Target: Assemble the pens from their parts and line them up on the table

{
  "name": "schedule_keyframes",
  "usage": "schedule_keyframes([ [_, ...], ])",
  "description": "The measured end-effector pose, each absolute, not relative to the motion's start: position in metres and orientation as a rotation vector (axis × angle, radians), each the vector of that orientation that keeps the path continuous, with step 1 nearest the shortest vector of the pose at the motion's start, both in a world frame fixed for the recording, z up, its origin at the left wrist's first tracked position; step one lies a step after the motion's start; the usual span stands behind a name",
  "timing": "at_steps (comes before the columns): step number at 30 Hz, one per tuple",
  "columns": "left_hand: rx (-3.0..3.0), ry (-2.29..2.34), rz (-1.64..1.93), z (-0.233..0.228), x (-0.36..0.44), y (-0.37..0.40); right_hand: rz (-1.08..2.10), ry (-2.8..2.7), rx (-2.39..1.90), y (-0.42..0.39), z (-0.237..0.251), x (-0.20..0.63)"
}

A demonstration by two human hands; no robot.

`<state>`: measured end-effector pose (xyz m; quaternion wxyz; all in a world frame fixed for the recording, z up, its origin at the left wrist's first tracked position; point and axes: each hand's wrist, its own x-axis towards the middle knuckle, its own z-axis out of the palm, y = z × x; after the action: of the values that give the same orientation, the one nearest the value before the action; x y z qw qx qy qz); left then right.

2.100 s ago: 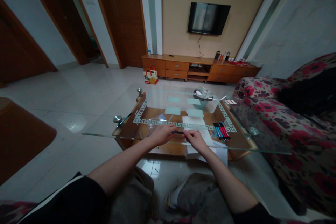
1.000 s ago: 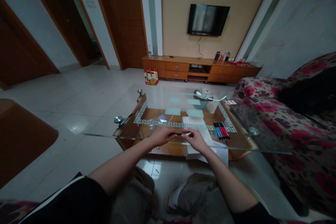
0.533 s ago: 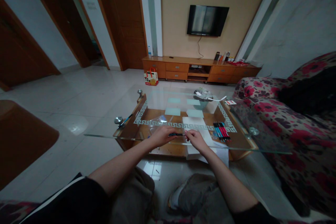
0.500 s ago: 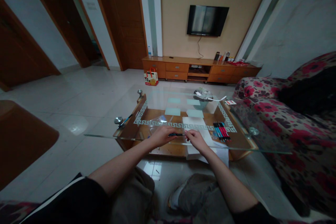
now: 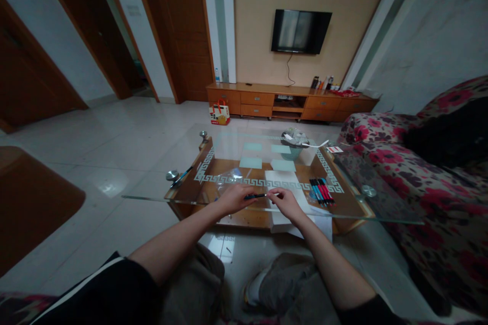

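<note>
A small teal bowl (image 5: 294, 151) is sitting toward the far end of the rectangular glass-topped counter (image 5: 229, 147), heaped with crumpled white scraps that spill over its rim. A clear plastic bag (image 5: 229, 175) is lying on the glass just beyond the left hand; what it holds cannot be made out.

The left hand (image 5: 233, 198) is curling its fingers closed around the near-left end of a slim dark pen (image 5: 254, 196), and the right hand (image 5: 284, 202) is pinching the pen's other end between fingertips, the rest of that hand loosely bent. The pen is lying almost level above the near edge of the counter, its long axis running left to right, its right end tilting very slightly farther away.

Under the right hand a white sheet of paper (image 5: 284, 183) is stretching from the middle of the glass to hang over the near edge. Just right of it a row of red, blue and black pens (image 5: 322, 190) is lying side by side, pointing near to far. A lone blue pen (image 5: 181, 175) is resting at the left corner beside a metal stud. The middle and far-left glass is lying open, and the flowered sofa (image 5: 412, 172) is crowding the right edge.
</note>
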<state>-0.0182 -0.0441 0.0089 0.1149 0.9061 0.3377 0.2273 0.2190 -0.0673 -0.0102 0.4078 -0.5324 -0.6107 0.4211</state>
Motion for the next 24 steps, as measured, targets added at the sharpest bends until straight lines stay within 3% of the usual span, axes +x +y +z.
schedule_keyframes([
  [9,2.678,0.979,0.62,0.009,-0.018,-0.044,1.141,-1.443,-1.319,-0.067,-0.011,0.219],
  [24,2.61,0.986,0.62,0.01,-0.019,-0.045,0.979,-1.461,-1.325,-0.054,-0.021,0.235],
])
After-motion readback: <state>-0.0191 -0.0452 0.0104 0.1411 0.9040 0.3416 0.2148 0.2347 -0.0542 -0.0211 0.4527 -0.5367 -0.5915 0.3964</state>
